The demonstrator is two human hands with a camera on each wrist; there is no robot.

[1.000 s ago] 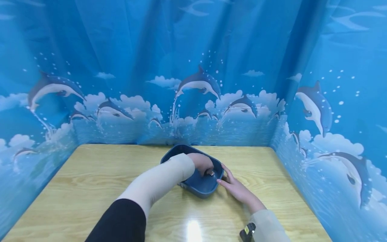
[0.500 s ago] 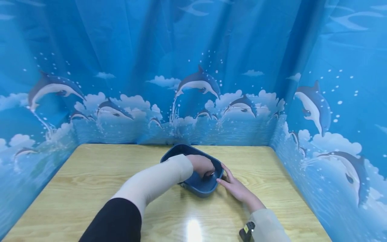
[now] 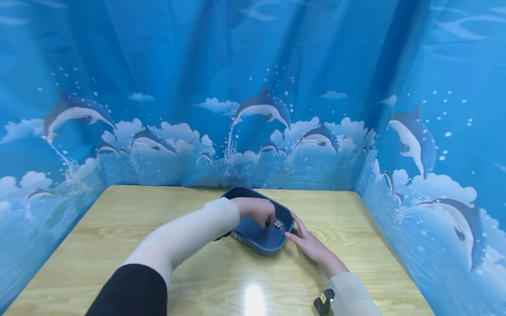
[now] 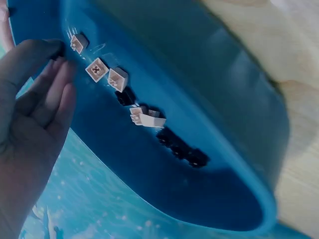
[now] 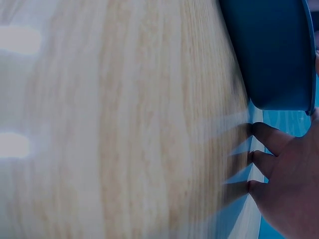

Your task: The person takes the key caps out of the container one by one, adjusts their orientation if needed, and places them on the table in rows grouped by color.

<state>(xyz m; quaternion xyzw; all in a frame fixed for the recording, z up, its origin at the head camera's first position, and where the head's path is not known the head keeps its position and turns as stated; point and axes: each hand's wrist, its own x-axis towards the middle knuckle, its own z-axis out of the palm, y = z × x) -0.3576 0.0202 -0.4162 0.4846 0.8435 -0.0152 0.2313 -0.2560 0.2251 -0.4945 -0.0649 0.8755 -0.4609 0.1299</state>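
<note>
A dark blue plastic tub point(image 3: 257, 245) stands on the wooden table, and my left hand point(image 3: 257, 210) is inside it. Between thumb and fingertips this hand point(image 4: 40, 94) pinches a small black piece point(image 4: 58, 51), seemingly a keycap, mostly hidden by the fingers. White keycaps lie on the tub floor, one point(image 4: 96, 69) with its underside up; in the head view a white keycap point(image 3: 278, 224) shows right of the fingers. Several black keycaps point(image 4: 182, 149) lie in the same row. My right hand point(image 3: 310, 245) holds the tub's right rim with thumb and index finger; other fingertips point(image 5: 256, 155) rest low near the table.
The wooden table point(image 3: 158, 206) extends around the tub on both sides. A blue dolphin-print curtain point(image 3: 178, 87) rises behind and along the sides. Light glares off the table point(image 3: 254, 298) in front. A black device point(image 3: 324, 300) sits at the right wrist.
My left hand has drawn back leftward inside the tub, with the black piece at its fingertips. A white keycap now shows uncovered to its right. The right hand stays at the rim.
</note>
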